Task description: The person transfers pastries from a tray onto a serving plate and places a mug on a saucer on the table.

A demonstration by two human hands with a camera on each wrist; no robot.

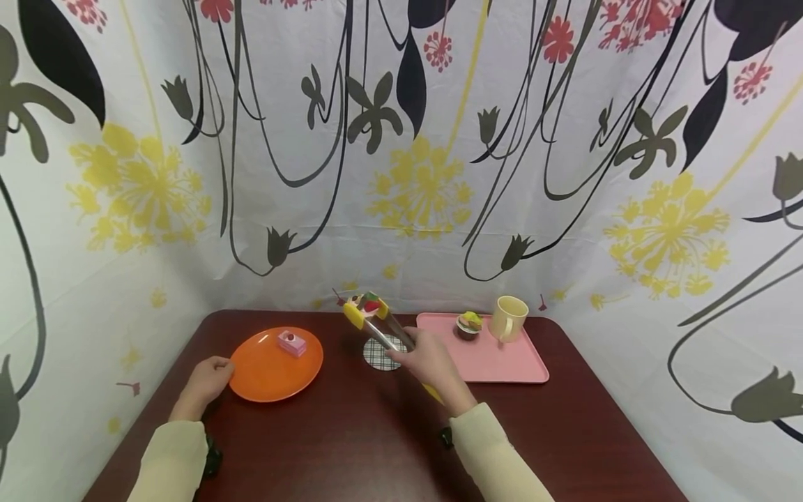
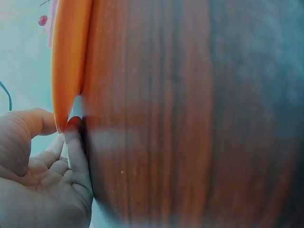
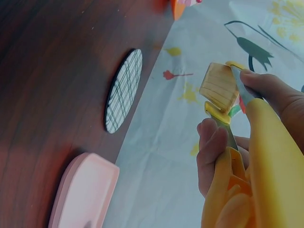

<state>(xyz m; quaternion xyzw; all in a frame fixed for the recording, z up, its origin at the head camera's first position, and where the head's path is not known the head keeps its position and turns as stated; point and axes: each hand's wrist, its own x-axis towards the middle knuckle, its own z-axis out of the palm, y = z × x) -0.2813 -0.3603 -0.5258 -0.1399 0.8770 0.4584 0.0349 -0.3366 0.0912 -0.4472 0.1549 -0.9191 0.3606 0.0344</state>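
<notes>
My left hand [image 1: 207, 383] pinches the near left rim of an orange plate [image 1: 266, 380], with the thumb over the rim and fingers under it in the left wrist view. On the plate sits a small pink toy cake [image 1: 291, 343]. My right hand [image 1: 434, 361] grips yellow-handled tongs [image 1: 378, 335]. Between the yellow tips of the tongs is a toy cake piece [image 1: 370, 305] with red and green on top; its wooden underside [image 3: 218, 86] shows in the right wrist view. The tongs hold it up above a round checked coaster [image 1: 378, 357].
Right of the coaster lies a pink tray [image 1: 502, 364], bearing a toy cupcake [image 1: 468, 328] and a pale yellow mug [image 1: 509, 319]. A dark reddish-brown table [image 1: 339, 446] is under everything. Flower-printed cloth [image 1: 414, 251] hangs behind the table and at both sides.
</notes>
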